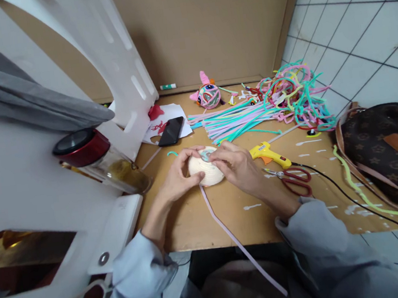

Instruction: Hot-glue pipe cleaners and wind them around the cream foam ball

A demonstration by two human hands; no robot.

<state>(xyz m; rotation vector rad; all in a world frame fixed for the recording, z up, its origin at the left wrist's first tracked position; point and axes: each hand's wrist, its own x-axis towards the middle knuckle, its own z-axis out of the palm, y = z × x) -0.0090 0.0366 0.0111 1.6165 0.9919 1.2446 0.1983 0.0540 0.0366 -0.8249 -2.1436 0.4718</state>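
Observation:
A cream-coloured ball with ridges like wound cord is held above the table's near middle. My left hand curls around its left side, thumb in front and fingers on top. On the upper face shows a small bluish-grey patch, and the pinched fingers of my right hand press at its right edge. Whatever lies between those fingertips is hidden. From beneath the ball a lilac pipe cleaner hangs down over the table's front edge. A short teal piece lies just behind my left hand.
Right of my hands lie a yellow glue gun and red-handled scissors. Behind are bundled pipe cleaners, a tangled heap, a pink decorated ball and a phone. A glass bottle stands left, a brown bag right.

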